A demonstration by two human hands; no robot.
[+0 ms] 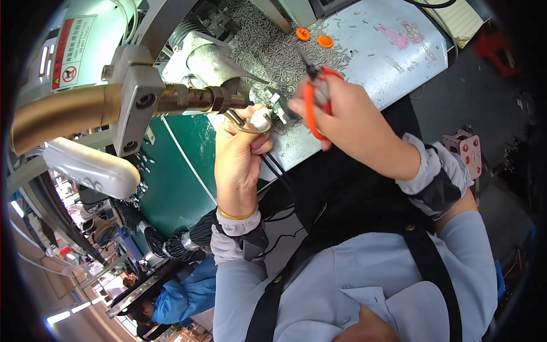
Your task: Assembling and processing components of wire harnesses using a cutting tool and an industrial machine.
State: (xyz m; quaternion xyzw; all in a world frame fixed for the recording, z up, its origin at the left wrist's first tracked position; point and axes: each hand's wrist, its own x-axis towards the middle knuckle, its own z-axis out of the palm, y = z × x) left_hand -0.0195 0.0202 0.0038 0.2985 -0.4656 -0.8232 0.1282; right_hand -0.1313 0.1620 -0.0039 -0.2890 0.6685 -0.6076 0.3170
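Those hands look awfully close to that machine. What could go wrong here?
The left hand holds a small white part right at the tip of the machine's brass-coloured nozzle, so its fingers might get pinched or burned. The right hand works orange-handled pliers close to those same fingers and could slip and nip them. Loose metal pins littering the table might snag a sleeve or scatter.

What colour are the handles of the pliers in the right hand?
Orange-red handles on the pliers, clearest in the head view.
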